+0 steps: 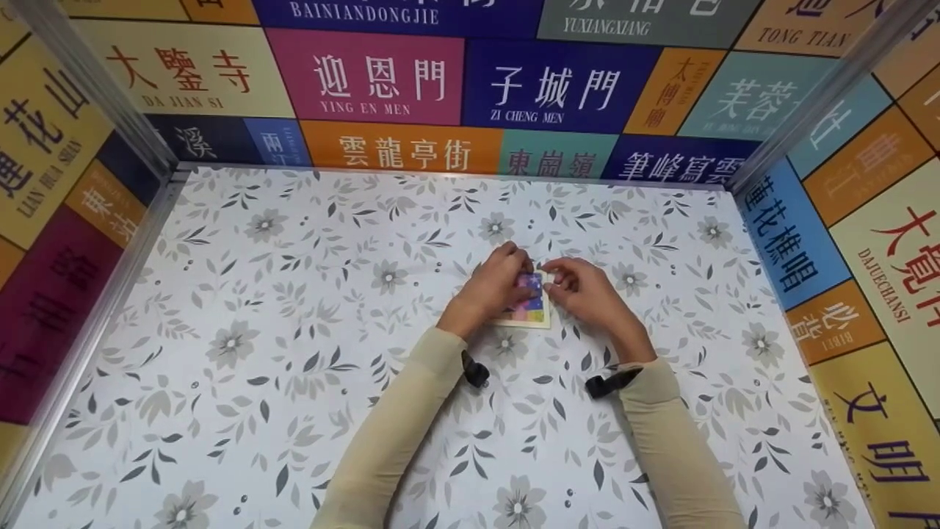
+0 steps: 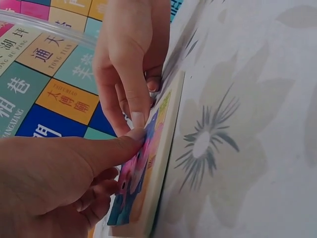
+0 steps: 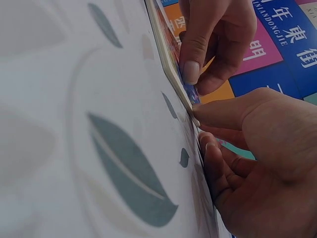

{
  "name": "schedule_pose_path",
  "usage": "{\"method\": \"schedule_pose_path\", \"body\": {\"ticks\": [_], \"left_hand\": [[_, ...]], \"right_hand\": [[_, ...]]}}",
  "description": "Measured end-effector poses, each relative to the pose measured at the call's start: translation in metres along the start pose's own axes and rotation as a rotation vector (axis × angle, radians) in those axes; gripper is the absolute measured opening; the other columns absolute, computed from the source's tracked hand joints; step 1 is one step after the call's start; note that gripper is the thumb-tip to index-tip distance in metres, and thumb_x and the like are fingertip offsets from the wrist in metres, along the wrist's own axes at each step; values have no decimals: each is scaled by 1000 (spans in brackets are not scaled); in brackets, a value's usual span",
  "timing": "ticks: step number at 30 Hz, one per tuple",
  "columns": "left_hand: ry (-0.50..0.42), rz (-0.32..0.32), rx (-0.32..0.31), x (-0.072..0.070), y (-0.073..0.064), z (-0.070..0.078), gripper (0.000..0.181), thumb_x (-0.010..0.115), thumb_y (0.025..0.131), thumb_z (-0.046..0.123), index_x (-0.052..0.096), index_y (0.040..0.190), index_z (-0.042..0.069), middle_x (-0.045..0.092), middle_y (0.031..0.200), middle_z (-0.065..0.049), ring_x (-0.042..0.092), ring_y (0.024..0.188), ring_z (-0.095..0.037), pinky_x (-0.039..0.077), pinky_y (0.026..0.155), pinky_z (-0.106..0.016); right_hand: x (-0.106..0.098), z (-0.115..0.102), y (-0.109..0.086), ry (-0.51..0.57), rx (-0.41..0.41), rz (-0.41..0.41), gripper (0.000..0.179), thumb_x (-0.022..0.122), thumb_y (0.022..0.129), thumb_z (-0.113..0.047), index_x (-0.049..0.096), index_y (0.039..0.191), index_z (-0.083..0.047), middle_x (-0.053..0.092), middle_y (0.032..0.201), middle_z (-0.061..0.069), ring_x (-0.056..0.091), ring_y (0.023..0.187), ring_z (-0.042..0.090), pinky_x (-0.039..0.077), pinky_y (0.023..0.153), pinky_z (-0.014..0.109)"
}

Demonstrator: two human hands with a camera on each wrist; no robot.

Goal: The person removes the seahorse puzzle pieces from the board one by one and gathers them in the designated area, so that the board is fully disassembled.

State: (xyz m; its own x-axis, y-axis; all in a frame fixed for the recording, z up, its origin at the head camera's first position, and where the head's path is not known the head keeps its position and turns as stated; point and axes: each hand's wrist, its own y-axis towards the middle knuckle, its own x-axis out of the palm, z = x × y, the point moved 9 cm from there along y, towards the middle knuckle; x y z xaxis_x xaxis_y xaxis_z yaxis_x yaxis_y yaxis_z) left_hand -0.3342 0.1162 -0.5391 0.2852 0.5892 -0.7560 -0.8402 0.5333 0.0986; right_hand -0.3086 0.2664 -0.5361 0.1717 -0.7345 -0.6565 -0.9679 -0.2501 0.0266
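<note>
A small picture board (image 1: 534,314), brightly printed in blue, pink and yellow inside a pale border, lies flat on the table. My left hand (image 1: 490,285) covers its left part and holds it, thumb on the printed face, other fingers bent toward the far edge. At the right border, my right hand (image 1: 589,295) pinches the edge between thumb and fingers. Both thumb tips almost meet over the picture (image 2: 153,144) in the left wrist view. From the right wrist, the right thumb (image 3: 220,113) sits at the board's rim, just below the left thumb (image 3: 194,62).
A white cloth with grey flowers and leaves (image 1: 231,342) covers the table. Colourful panels with Chinese lettering (image 1: 382,81) stand along the back and both sides, with metal posts (image 1: 110,88) at the corners. Black straps with small dark blocks (image 1: 476,371) sit at the wrists.
</note>
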Motion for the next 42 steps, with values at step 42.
{"method": "schedule_pose_path", "body": {"ticks": [42], "left_hand": [[-227,132,100,7,-8,-11,34,77,93,6,80,126,9,71,104,-6,65,90,-13,54,80,-24]], "right_hand": [[0,1,-1,32,-2,1,35,75,97,-2,73,131,-5,68,100,14,61,87,18,49,78,22]]}}
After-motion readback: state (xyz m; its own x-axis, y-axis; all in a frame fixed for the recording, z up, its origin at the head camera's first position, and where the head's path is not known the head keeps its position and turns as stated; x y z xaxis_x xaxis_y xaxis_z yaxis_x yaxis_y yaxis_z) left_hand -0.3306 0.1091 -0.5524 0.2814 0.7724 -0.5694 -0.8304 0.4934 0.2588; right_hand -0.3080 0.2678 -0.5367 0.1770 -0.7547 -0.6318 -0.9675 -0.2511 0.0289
